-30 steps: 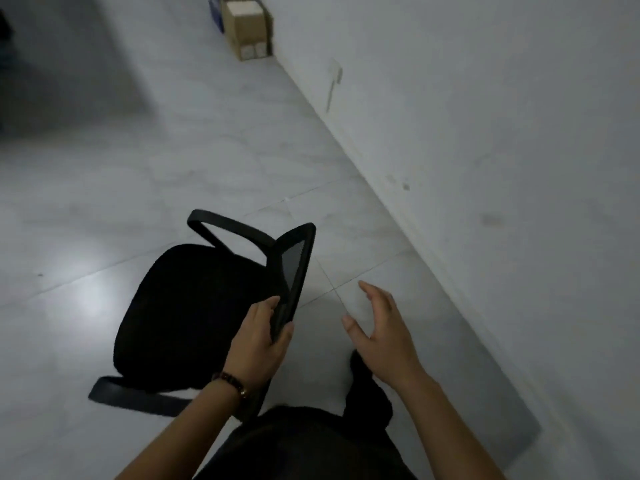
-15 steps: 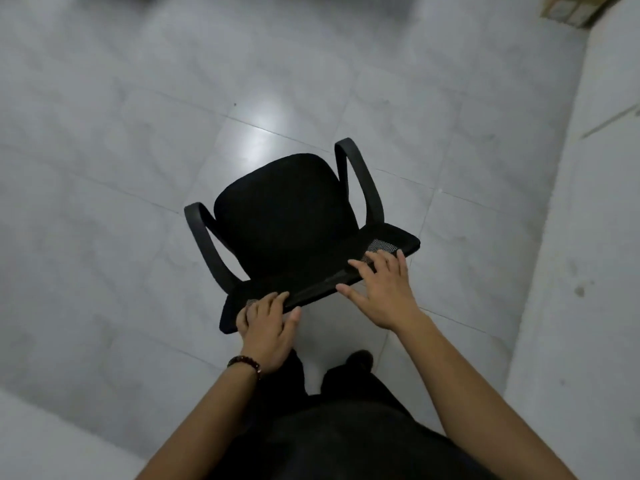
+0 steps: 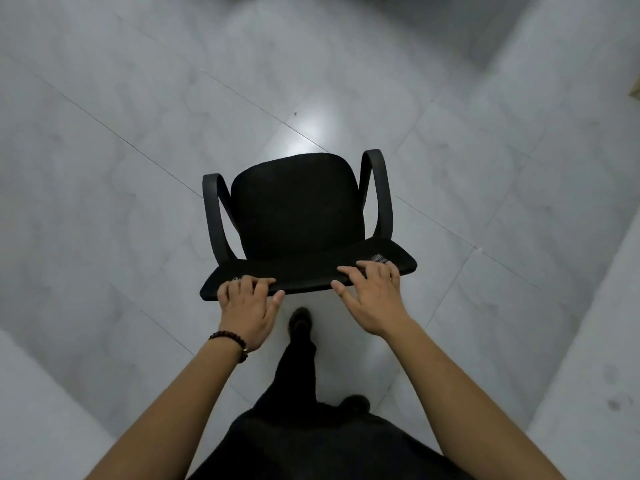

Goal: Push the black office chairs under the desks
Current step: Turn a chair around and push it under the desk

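A black office chair [image 3: 298,209] with two curved armrests stands on the pale tiled floor right in front of me, seat facing away. Its mesh backrest top edge [image 3: 308,271] runs across the middle of the view. My left hand [image 3: 247,303], with a bead bracelet on the wrist, grips the left part of that edge, fingers curled over it. My right hand [image 3: 372,292] rests on the right part of the edge, fingers spread over the top. The chair's base and wheels are hidden under the seat. No desk is in view.
A white wall [image 3: 588,341] runs along the right side, close to the chair. A corner of a cardboard box [image 3: 635,88] shows at the right edge. Another pale surface [image 3: 34,410] fills the lower left. My dark trousers and a shoe [image 3: 299,323] are below the backrest.
The chair has swung round so its backrest faces me squarely. My right hand came onto the backrest beside the left one, and the view turned away from the wall.
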The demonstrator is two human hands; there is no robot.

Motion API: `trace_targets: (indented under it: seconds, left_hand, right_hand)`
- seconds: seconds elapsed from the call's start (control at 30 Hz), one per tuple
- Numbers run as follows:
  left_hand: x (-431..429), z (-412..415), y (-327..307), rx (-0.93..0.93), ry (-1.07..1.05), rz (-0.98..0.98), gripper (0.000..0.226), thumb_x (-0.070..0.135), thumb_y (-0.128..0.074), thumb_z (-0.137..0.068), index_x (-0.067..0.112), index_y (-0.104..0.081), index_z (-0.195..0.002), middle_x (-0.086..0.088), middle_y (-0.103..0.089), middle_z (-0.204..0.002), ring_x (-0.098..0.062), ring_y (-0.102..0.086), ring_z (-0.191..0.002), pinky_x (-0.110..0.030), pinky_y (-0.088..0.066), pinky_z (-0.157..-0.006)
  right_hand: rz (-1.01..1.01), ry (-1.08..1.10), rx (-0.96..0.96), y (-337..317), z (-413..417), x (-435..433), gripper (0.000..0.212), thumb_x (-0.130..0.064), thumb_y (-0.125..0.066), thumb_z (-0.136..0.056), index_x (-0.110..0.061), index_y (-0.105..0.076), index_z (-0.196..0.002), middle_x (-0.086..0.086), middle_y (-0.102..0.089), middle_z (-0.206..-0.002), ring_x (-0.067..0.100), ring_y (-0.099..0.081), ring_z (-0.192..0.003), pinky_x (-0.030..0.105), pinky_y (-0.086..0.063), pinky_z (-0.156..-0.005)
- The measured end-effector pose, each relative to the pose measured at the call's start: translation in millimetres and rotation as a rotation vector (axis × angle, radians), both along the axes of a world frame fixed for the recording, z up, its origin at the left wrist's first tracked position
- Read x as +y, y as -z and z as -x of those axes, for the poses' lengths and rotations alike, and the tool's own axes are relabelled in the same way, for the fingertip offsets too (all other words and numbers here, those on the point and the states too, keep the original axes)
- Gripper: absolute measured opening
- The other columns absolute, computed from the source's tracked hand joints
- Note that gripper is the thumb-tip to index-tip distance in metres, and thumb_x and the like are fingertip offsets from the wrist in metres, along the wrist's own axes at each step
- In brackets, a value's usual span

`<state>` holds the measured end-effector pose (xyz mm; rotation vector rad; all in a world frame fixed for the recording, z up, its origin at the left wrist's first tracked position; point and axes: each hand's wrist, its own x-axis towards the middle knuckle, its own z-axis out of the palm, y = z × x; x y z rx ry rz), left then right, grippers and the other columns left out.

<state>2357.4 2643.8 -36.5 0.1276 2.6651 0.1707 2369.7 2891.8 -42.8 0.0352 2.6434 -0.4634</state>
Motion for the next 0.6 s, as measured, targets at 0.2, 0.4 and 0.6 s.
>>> trace_targets:
  seconds: [0.2, 0.4, 0.6]
  left_hand:
    - [-24.2, 115.6, -1.7, -0.007, 0.052, 0.023, 0.050, 0.055, -0.021, -0.095, 0.030, -0.042, -0.134, 0.000, -0.043, -0.123, -0.022, -0.036, -0.120, -0.041, -0.015, -0.109]
    - [-32.2, 240.1, 0.0, 0.019, 0.112, 0.026, 0.051, 0.056, -0.021, -0.095, 0.029, -0.043, -0.132, -0.001, -0.045, -0.123, -0.024, -0.039, -0.119, -0.043, -0.015, -0.109]
    - [-8.0, 346.1, 3.2, 0.049, 0.155, 0.015, 0.050, 0.055, -0.021, -0.095, 0.029, -0.043, -0.132, -0.001, -0.046, -0.122, -0.023, -0.039, -0.118, -0.042, -0.014, -0.108]
  right_hand:
    - [-0.045, 0.057, 0.049, -2.6, 107.9, -25.7, 0.065, -0.068, -0.019, -0.095, -0.031, -0.042, -0.143, 0.000, -0.042, -0.147, 0.018, -0.028, -0.140, 0.039, -0.003, -0.118]
    - [-0.032, 0.113, 0.005, -0.9, 218.0, -36.3, 0.063, -0.066, -0.021, -0.095, -0.031, -0.042, -0.142, 0.004, -0.038, -0.150, 0.022, -0.023, -0.143, 0.041, -0.002, -0.118]
    - [-0.049, 0.165, -0.017, 2.1, 316.8, -16.3, 0.059, -0.064, -0.023, -0.096, -0.031, -0.046, -0.139, 0.005, -0.039, -0.149, 0.023, -0.024, -0.142, 0.043, -0.003, -0.118]
